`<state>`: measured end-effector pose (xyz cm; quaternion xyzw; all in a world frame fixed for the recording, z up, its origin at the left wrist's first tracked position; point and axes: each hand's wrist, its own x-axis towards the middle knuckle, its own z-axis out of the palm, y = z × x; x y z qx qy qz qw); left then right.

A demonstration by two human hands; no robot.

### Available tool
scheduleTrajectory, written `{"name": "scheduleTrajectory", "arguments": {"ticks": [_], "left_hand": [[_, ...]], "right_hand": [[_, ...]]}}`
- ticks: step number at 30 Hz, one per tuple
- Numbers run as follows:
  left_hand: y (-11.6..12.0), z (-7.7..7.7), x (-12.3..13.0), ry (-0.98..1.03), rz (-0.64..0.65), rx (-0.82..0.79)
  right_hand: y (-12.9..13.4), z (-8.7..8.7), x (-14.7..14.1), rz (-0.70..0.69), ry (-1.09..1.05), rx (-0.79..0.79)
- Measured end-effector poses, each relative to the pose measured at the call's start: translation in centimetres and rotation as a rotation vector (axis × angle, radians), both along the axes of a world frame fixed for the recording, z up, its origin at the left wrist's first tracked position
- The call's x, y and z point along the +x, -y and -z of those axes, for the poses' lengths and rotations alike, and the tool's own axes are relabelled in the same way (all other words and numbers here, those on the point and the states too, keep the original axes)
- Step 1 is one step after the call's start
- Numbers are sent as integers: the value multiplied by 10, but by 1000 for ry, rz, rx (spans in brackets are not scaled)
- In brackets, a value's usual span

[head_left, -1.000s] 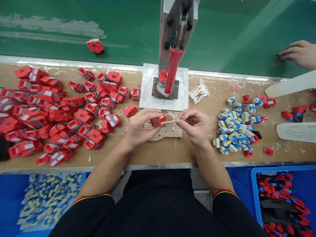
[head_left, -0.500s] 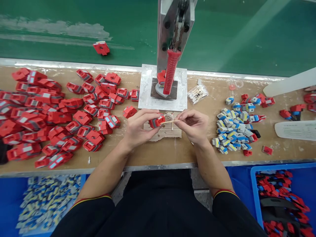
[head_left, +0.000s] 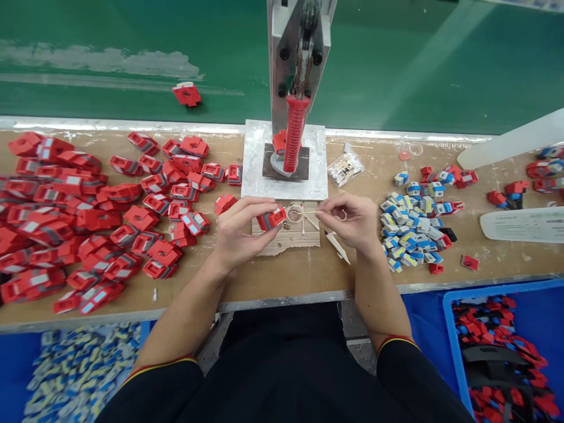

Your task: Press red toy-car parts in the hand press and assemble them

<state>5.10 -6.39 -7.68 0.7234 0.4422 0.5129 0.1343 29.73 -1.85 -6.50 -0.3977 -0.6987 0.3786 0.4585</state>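
My left hand (head_left: 242,230) is closed on a small red plastic part (head_left: 272,218), thumb and fingers pinching its sides. My right hand (head_left: 348,218) pinches a thin cotton swab (head_left: 312,211) whose far end points left, at a small round clear dish (head_left: 294,213). Whether the tip touches the dish I cannot tell. The dish sits on a torn piece of cardboard (head_left: 288,244) between my hands, with another swab (head_left: 303,225) lying by it. Just below my right hand lies a white, pen-like tool (head_left: 338,247).
A hand press with a red handle (head_left: 294,135) stands ahead on a metal plate (head_left: 255,158). Many red parts (head_left: 90,214) crowd the left; blue-and-white pieces (head_left: 409,226) lie right. A bag of swabs (head_left: 346,167) is beside the plate. A blue bin (head_left: 449,317) stands lower right.
The swab's end has moved off the red part and over to the round dish. My hands have drawn slightly apart, and the view has shifted a little.
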Motion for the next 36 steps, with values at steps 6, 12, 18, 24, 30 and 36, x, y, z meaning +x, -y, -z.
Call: {"name": "scheduleTrajectory", "arguments": {"ticks": [6, 12, 18, 24, 30, 36], "left_hand": [[-1, 0, -2, -20, -16, 19], [-5, 1, -7, 65, -8, 24], [-4, 2, -9, 138, -19, -26], [-4, 0, -5, 121, -5, 30], [-4, -1, -2, 139, -1, 54], [-1, -2, 2, 228, 55, -35]], "right_hand": [[-8, 4, -1, -324, 202, 105], [-11, -25, 91, 382, 167, 199], [-29, -30, 145, 404, 1209, -109], [-59, -22, 141, 273, 1221, -309], [-64, -22, 149, 267, 1152, -309], [-42, -27, 115, 284, 632, -79]]}}
